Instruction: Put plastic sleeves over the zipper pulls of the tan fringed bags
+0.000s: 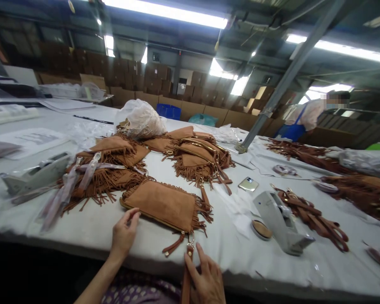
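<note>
A tan suede fringed bag (164, 204) lies flat on the white table (91, 230) just in front of me. My left hand (124, 233) rests at its near left edge, fingers curled, fingertips touching the bag. Near the table's front edge my right hand (205, 278) pinches the bag's brown strap (186, 278), which hangs down over the edge. A second short strap end (174, 245) lies beside it.
More fringed bags are piled at the left (104, 169) and centre (196, 156), with a white plastic bag (141, 120) behind. A tape dispenser (280, 221), a tape roll (261, 229), a phone (248, 184) and loose straps (313, 215) lie right. Another dispenser (34, 175) sits left. A person in a blue apron (304, 118) stands far right.
</note>
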The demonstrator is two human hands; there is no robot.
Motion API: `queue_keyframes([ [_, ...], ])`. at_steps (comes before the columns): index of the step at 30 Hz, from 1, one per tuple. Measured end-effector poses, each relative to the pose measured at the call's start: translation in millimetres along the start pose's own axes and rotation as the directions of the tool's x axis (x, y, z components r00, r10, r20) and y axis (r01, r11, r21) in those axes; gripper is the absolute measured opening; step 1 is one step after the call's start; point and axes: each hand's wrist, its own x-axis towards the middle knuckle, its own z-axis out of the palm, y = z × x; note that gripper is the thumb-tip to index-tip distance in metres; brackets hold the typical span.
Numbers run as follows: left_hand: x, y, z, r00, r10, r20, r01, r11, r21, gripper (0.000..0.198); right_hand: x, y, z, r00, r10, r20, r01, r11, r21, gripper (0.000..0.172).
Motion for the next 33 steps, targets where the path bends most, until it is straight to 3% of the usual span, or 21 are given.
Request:
queue_keyframes([
  [4, -16, 52, 21.9, 0.983, 0.064, 0.173, -0.011, 0.956, -0.293, 0.035, 10, -7, -9, 0.994, -0.033, -0.102, 0.06, 0.959, 0.276, 0.035],
  [6, -20, 81, 34.0, 0.935, 0.183, 0.305, -0.068, 0.934, -0.351, 0.034, 9, -9, -18, 0.994, 0.037, -0.106, 0.021, 0.867, 0.497, 0.032],
  [8, -25, 103, 46.5, 0.807, 0.348, 0.477, -0.129, 0.892, -0.433, 0.039, 9, -10, -30, 0.967, 0.25, -0.041, -0.157, 0.718, 0.678, 0.026],
  [9, -28, 110, 52.9, 0.709, 0.426, 0.562, -0.135, 0.864, -0.485, 0.045, 10, -10, -37, 0.921, 0.389, 0.023, -0.279, 0.618, 0.735, 0.025],
  [11, -37, 116, 65.7, 0.497, 0.528, 0.689, -0.131, 0.83, -0.542, 0.062, 15, -9, -51, 0.759, 0.621, 0.195, -0.499, 0.363, 0.787, 0.03],
  [12, -42, 116, 71.4, 0.406, 0.544, 0.734, -0.148, 0.832, -0.535, 0.065, 19, -8, -58, 0.677, 0.679, 0.284, -0.565, 0.231, 0.792, 0.034],
  [13, -48, 115, 76.3, 0.34, 0.539, 0.771, -0.184, 0.842, -0.508, 0.058, 24, -6, -63, 0.609, 0.71, 0.355, -0.596, 0.113, 0.795, 0.038],
  [14, -54, 114, 79.8, 0.304, 0.523, 0.796, -0.231, 0.851, -0.471, 0.044, 28, -5, -67, 0.557, 0.727, 0.4, -0.597, 0.016, 0.802, 0.041],
  [16, -64, 111, 82.1, 0.306, 0.496, 0.812, -0.297, 0.861, -0.414, 0.018, 34, -1, -71, 0.49, 0.762, 0.423, -0.545, -0.11, 0.831, 0.041],
  [18, -70, 109, 78.4, 0.352, 0.477, 0.805, -0.303, 0.872, -0.385, 0.016, 37, 4, -70, 0.451, 0.808, 0.379, -0.473, -0.144, 0.869, 0.041],
  [20, -70, 109, 71.6, 0.38, 0.456, 0.805, -0.292, 0.885, -0.363, 0.019, 39, 9, -67, 0.454, 0.827, 0.333, -0.432, -0.123, 0.894, 0.042],
  [24, -66, 116, 63.5, 0.335, 0.434, 0.836, -0.232, 0.898, -0.373, 0.028, 43, 18, -70, 0.56, 0.772, 0.3, -0.444, -0.027, 0.896, 0.035],
  [27, -65, 129, 69.7, 0.326, 0.466, 0.823, -0.132, 0.884, -0.448, 0.043, 50, 20, -76, 0.693, 0.668, 0.27, -0.49, 0.162, 0.857, 0.024],
  [30, -68, 141, 83.2, 0.397, 0.491, 0.775, -0.073, 0.859, -0.507, 0.05, 54, 26, -82, 0.801, 0.576, 0.164, -0.465, 0.425, 0.776, 0.022],
  [33, -69, 142, 96.4, 0.498, 0.428, 0.755, 0.028, 0.861, -0.507, 0.045, 46, 58, -83, 0.836, 0.544, 0.069, -0.465, 0.637, 0.615, 0.025],
])
